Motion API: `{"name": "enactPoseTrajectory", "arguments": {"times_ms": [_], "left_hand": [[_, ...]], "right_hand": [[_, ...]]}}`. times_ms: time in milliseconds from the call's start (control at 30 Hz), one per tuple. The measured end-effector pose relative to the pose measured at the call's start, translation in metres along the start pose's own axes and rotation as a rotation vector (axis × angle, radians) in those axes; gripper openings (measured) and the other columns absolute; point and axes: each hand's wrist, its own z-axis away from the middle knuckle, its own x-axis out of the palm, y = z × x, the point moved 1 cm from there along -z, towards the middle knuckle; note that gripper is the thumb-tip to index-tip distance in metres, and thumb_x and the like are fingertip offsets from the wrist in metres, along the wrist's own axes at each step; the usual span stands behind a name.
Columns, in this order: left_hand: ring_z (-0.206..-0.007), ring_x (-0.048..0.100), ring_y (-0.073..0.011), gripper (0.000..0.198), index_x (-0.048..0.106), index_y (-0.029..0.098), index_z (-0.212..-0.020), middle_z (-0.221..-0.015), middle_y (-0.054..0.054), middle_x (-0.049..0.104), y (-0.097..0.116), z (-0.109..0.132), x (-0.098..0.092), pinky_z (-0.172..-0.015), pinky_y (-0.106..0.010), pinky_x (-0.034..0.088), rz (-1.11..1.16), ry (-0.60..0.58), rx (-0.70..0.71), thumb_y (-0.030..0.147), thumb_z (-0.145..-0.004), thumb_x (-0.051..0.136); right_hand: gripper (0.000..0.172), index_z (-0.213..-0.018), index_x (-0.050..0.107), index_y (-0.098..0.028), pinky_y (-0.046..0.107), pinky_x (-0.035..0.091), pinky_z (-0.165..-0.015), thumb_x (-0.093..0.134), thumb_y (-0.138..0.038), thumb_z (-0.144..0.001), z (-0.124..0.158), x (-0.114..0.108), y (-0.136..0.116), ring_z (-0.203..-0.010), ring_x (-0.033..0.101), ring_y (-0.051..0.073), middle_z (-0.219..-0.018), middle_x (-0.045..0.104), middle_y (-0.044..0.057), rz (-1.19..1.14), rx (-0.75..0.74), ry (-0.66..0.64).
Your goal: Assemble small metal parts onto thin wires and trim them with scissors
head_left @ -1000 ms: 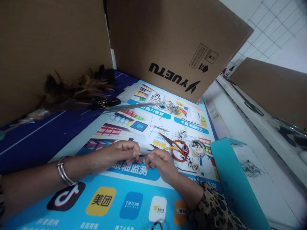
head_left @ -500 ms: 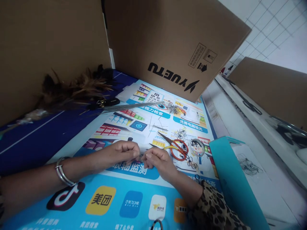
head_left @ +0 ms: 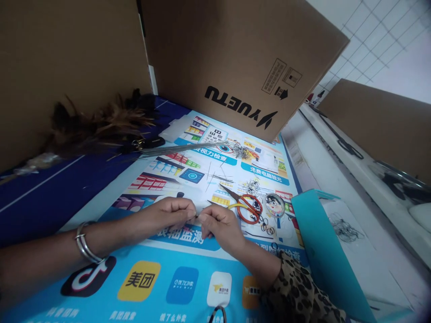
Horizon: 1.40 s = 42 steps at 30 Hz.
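My left hand (head_left: 173, 213) and my right hand (head_left: 220, 224) meet fingertip to fingertip over the printed mat (head_left: 198, 269), both closed in a pinch. A tiny dark bit shows between the fingertips, too small to name. Just right of my right hand lie scissors (head_left: 249, 208) with orange and yellow handles, blades partly open. Small dark rings (head_left: 267, 229) are scattered beside them, near a round tin with a cartoon face (head_left: 274, 205). Further back, a bundle of thin wires (head_left: 185, 147) lies across the mat, with a tangle of wire pieces (head_left: 239, 150) at its end.
Cardboard boxes (head_left: 235, 54) wall off the far side. Brown feathers (head_left: 104, 121) lie at the left on blue cloth. At the right, an open teal box (head_left: 332, 255) stands beside a white surface with a wire tangle (head_left: 346, 229). A few loose wires (head_left: 220, 175) rest mid-mat.
The view has shifted slightly, so things sit a little further left. My right hand's fingers have drawn in slightly closer to the left; both stay pinched.
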Motion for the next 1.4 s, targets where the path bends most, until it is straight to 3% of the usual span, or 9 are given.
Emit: {"name": "enactPoseTrajectory", "arguments": {"times_ms": [167,300,433,600,867,1100,1400], "left_hand": [[-0.074,0.056,-0.0148,0.025,0.066,0.019,-0.087,-0.075,-0.001,0.064,-0.0026,0.0020,-0.0035,-0.070,-0.025,0.042,0.231,-0.032,-0.037,0.043,-0.095,0.059],[-0.089,0.059,-0.0188,0.031,0.068,0.019,-0.085,-0.085,-0.004,0.068,-0.0014,0.0028,-0.0007,-0.085,-0.029,0.044,0.396,-0.110,-0.045,0.042,-0.099,0.052],[-0.080,0.058,-0.0173,0.035,0.064,0.017,-0.076,-0.075,-0.003,0.062,-0.0021,0.0028,0.0024,-0.078,-0.027,0.044,0.430,-0.142,-0.035,0.039,-0.100,0.051],[-0.067,0.050,-0.0139,0.034,0.057,0.018,-0.073,-0.065,0.001,0.053,-0.0065,0.0012,0.0017,-0.066,-0.025,0.038,0.455,-0.084,-0.039,0.039,-0.099,0.053],[-0.071,0.048,-0.0159,0.037,0.057,0.018,-0.071,-0.070,0.000,0.052,-0.0034,0.0008,0.0042,-0.071,-0.029,0.037,0.354,-0.129,-0.056,0.043,-0.098,0.053],[-0.064,0.040,-0.0145,0.035,0.053,0.019,-0.071,-0.064,0.002,0.045,-0.0059,0.0005,0.0053,-0.063,-0.028,0.031,0.390,-0.114,-0.059,0.041,-0.097,0.054],[-0.064,0.039,-0.0146,0.035,0.055,0.019,-0.070,-0.063,0.002,0.042,-0.0043,0.0021,0.0004,-0.064,-0.029,0.033,0.365,-0.123,-0.057,0.042,-0.096,0.056]], "right_hand": [[0.032,-0.079,0.060,-0.019,0.021,0.040,-0.047,0.070,-0.048,-0.085,-0.0032,-0.0050,-0.0012,-0.047,0.056,0.011,-0.051,0.057,-0.006,-0.251,-0.001,0.029],[0.030,-0.080,0.059,-0.019,0.021,0.041,-0.045,0.073,-0.045,-0.083,-0.0044,-0.0042,-0.0009,-0.048,0.058,0.012,-0.052,0.055,-0.007,-0.423,0.009,0.042],[0.033,-0.080,0.059,-0.019,0.022,0.042,-0.045,0.076,-0.047,-0.080,-0.0042,-0.0012,-0.0007,-0.048,0.058,0.012,-0.053,0.054,-0.007,-0.476,0.049,0.030],[0.036,-0.080,0.058,-0.018,0.019,0.036,-0.043,0.076,-0.050,-0.079,-0.0034,-0.0031,-0.0047,-0.054,0.062,0.012,-0.059,0.057,-0.005,-0.443,0.085,-0.023],[0.035,-0.086,0.063,-0.017,0.020,0.029,-0.044,0.068,-0.052,-0.085,-0.0044,-0.0060,-0.0054,-0.049,0.054,0.009,-0.057,0.059,-0.004,-0.303,0.090,-0.081],[0.032,-0.076,0.063,-0.017,0.023,0.033,-0.047,0.071,-0.048,-0.084,-0.0053,-0.0031,-0.0028,-0.043,0.042,0.008,-0.048,0.040,-0.010,-0.373,0.059,-0.068],[0.033,-0.072,0.062,-0.018,0.024,0.029,-0.046,0.073,-0.048,-0.079,-0.0029,-0.0031,-0.0050,-0.042,0.040,0.008,-0.048,0.046,-0.008,-0.327,0.058,-0.069]]}}
